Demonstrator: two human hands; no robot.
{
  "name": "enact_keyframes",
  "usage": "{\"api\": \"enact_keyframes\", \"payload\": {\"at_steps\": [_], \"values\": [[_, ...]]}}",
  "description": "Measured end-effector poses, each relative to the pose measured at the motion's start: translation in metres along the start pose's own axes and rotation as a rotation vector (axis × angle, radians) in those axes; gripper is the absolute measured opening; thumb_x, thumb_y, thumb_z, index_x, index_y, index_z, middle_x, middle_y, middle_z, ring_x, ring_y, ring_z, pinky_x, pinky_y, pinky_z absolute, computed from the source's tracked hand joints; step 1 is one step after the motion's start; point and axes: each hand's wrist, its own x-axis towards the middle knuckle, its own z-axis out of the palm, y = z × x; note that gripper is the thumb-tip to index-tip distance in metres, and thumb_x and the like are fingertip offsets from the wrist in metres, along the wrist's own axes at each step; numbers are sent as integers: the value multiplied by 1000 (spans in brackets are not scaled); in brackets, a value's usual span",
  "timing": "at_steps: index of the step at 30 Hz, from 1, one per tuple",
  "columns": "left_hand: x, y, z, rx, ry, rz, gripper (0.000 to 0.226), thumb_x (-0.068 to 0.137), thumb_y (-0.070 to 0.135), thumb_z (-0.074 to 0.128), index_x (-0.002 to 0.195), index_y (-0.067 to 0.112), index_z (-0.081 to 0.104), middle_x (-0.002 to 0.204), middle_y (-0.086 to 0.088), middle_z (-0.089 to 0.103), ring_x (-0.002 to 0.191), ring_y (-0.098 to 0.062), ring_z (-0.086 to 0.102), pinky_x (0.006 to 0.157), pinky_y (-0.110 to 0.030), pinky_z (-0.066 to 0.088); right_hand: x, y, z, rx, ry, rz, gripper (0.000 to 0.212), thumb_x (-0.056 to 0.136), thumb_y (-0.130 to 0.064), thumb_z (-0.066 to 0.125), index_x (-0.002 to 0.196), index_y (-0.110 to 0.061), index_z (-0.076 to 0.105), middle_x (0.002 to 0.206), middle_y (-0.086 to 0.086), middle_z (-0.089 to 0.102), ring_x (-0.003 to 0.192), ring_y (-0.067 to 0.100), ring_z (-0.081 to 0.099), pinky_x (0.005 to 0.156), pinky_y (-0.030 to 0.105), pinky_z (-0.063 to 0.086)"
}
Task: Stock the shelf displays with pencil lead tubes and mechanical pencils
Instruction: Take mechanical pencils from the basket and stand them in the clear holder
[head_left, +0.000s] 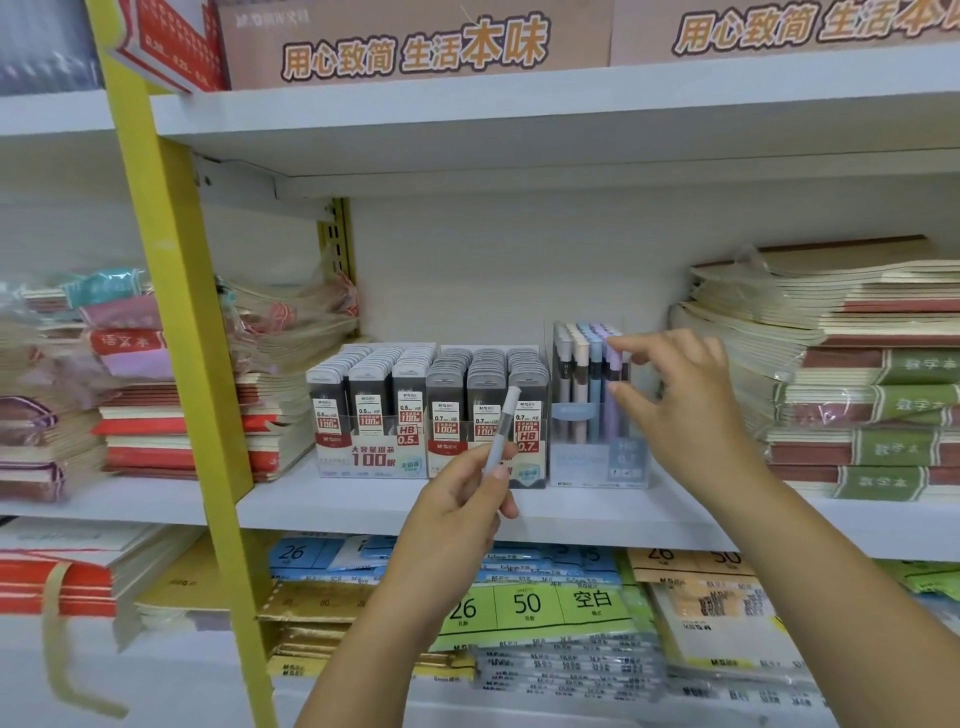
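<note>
Holding one grey mechanical pencil (503, 428) in our left hand (462, 499): thumb and fingers pinched on its lower barrel, cap end tilted up in front of the 0.7 lead tube display (488, 410). Our right hand (685, 400) is up at the clear pencil display box (597, 462), index and thumb spread apart, bracketing the tops of the purple pencils (614, 364) on the box's right side. We can't tell if they actually touch, and nothing looks gripped. Status as we read it: the 0.5 lead tube display (371, 410) and the 0.7 one both look full, rows packed front to back, sitting side by side on the white shelf (322, 512) just left of the pencil box. So the lead side is likely done. The pencil box already holds several pastel rows. What's left, as far as we can judge: slot the held pencil into the box. Whether more stock is waiting isn't visible.
</note>
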Motion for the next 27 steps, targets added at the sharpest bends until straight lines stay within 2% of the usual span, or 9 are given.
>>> {"api": "enact_keyframes", "payload": {"at_steps": [4, 7, 10, 13, 16, 19, 22, 24, 27], "values": [[-1, 5, 2, -39, -15, 12, 34, 105, 24, 47, 103, 48, 71, 78, 7, 65, 59, -6, 46, 56, -17, 42, -2, -8, -2, -4, 9, 48, 42, 89, -21, 65, 129, -29, 58, 103, -6, 42, 101, 5, 28, 90, 25, 28], [-4, 9, 4, -22, -45, 54, 29, 105, 25, 49, 107, 44, 71, 85, 9, 71, 62, -4, 51, 59, -12, 45, -12, -25, -6, 37, 95, -32, 32, 94, -22, 58, 126, -25, 58, 102, -7, 48, 97, 8, 40, 83, 23, 36], [-5, 12, 10, -9, -74, 77, 25, 105, 24, 50, 115, 38, 68, 88, 8, 73, 62, -2, 52, 60, -13, 45, -18, -47, -12, 440, -190, 90, 26, 95, -33, 56, 121, -37, 57, 91, -11, 67, 85, 1, 61, 72, 11, 47], [-3, 13, 18, -5, -95, 89, 26, 105, 23, 50, 115, 38, 68, 86, 8, 73, 61, -2, 52, 60, -12, 45, -23, -56, -13, 655, -371, 148, 27, 94, -21, 60, 119, -31, 61, 88, -5, 75, 83, 3, 68, 72, 15, 50], [-1, 14, 27, 30, -42, 107, 25, 103, 23, 54, 108, 42, 70, 88, 6, 75, 64, -5, 56, 61, -18, 50, -21, -53, -21, 756, -267, 185, 21, 93, -11, 59, 108, -25, 64, 85, -1, 75, 77, 12, 71, 67, 20, 55], [7, 8, 31, 269, 122, 213, 22, 99, 30, 60, 107, 50, 66, 103, 16, 69, 90, -2, 61, 78, -18, 54, -9, -42, -37, 731, 64, 167, 22, 96, -14, 55, 104, -34, 59, 88, -2, 72, 80, 11, 71, 64, 21, 57], [10, 1, 35, 683, 202, 421, 40, 101, 33, 56, 140, 38, 52, 132, 29, 42, 122, 15, 29, 102, 1, 20, 0, -28, -53, 564, 284, -4, 28, 99, -16, 52, 107, -43, 53, 92, -8, 66, 87, 7, 67, 68, 18, 55], [13, -6, 39, 820, 180, 495, 48, 102, 34, 53, 149, 33, 44, 147, 23, 36, 132, 14, 15, 111, -6, 3, 2, -20, -56, 446, 290, -67, 26, 100, -19, 51, 111, -42, 52, 95, -10, 64, 89, 7, 65, 70, 23, 56], [15, -19, 45, 946, 133, 523, 53, 104, 39, 47, 155, 32, 33, 163, 17, 22, 145, 7, 0, 117, -18, -5, 2, -11, -50, 310, 214, -84, 26, 98, -18, 52, 117, -36, 54, 98, -4, 63, 93, 12, 64, 79, 36, 57]]}}
